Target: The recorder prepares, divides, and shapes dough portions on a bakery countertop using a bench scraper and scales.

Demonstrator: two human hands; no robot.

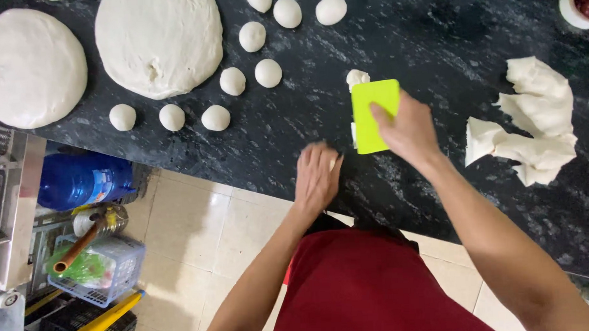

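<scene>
Right hand (407, 130) pinches a lime-green scraper (374, 116) upright on the black counter (434, 43), one small dough bit (357, 77) at its 12 o'clock; left hand (316, 176) cups flat over another piece near the front edge. Ten dough balls (268, 73) and two big rounds (159, 41) sit at 10 o'clock, one torn lump (534, 121) at 3, open counter between.

On the counter (434, 43) before us, our left hand (316, 178) lies flat near the front edge, our right hand (407, 130) just right of it on the dough scraper (373, 114). A small dough piece (357, 77) sits behind the scraper. Dough balls (268, 73) and two large dough rounds (160, 43) lie far left, a torn dough mass (534, 121) right.
</scene>
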